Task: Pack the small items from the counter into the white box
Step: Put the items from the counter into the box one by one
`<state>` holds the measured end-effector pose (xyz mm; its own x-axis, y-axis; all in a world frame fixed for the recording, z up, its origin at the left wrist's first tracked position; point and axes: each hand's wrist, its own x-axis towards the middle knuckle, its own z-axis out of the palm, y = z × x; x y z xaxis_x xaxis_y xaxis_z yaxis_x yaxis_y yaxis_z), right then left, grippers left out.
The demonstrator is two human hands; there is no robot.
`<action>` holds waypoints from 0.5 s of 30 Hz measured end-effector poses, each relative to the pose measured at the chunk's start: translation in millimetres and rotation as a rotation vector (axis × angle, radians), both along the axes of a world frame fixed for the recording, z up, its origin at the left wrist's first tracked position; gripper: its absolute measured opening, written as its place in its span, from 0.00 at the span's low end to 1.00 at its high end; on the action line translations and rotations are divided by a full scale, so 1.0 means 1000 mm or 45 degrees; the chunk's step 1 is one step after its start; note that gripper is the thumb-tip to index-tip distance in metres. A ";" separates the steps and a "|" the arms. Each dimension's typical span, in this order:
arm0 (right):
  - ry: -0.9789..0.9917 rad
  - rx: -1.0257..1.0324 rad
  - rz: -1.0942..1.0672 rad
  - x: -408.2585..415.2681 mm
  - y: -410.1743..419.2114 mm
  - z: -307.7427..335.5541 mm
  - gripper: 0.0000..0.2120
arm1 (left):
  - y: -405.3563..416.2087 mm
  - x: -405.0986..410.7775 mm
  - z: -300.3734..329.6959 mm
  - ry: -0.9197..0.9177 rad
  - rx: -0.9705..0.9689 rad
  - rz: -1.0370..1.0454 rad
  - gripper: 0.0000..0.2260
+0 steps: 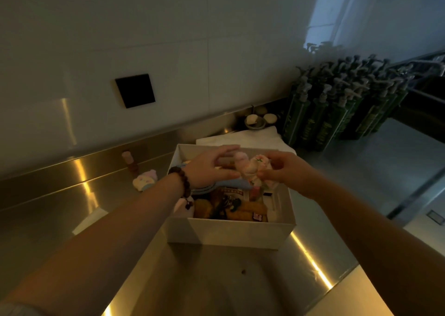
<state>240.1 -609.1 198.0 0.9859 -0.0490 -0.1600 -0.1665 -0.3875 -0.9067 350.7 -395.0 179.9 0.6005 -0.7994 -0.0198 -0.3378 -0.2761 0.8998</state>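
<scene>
While R hand [286, 173] pinches plush [248, 168] over box [228, 231] | pump btls [337, 108] rear-R

L hand [212, 168] spread, R hand [285, 171] pinching plush toy [246, 167]

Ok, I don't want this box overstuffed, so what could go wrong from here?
1. The white box already looks crowded. The pink plush toys that the right hand pinches above it, with the left hand beside them, may end up proud of the rim.
2. The pastel plush on the counter left of the box could be overlooked.
</scene>
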 end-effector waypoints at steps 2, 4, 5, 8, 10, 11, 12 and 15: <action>-0.047 0.023 0.070 0.002 0.007 0.002 0.14 | -0.005 -0.003 0.010 -0.026 -0.012 -0.101 0.25; -0.088 -0.028 0.095 0.006 0.012 0.005 0.15 | -0.009 -0.002 0.013 -0.091 -0.039 -0.044 0.16; -0.114 -0.106 0.089 0.010 0.014 0.005 0.14 | -0.009 0.000 0.014 -0.166 -0.057 0.041 0.12; -0.271 -0.421 0.052 0.026 0.022 0.003 0.13 | -0.005 0.010 0.014 -0.477 -0.080 0.274 0.05; -0.398 -0.652 0.039 0.036 0.030 -0.003 0.11 | -0.001 0.017 0.011 -0.708 -0.051 0.278 0.04; -0.455 -0.786 0.060 0.040 0.034 -0.008 0.11 | 0.000 0.020 0.008 -0.796 -0.016 0.258 0.04; -0.498 -0.915 0.101 0.045 0.038 -0.015 0.11 | 0.001 0.023 0.003 -0.855 0.041 0.244 0.05; -0.480 -1.134 0.220 0.058 0.048 -0.041 0.18 | 0.000 0.028 -0.016 -0.895 0.355 0.191 0.12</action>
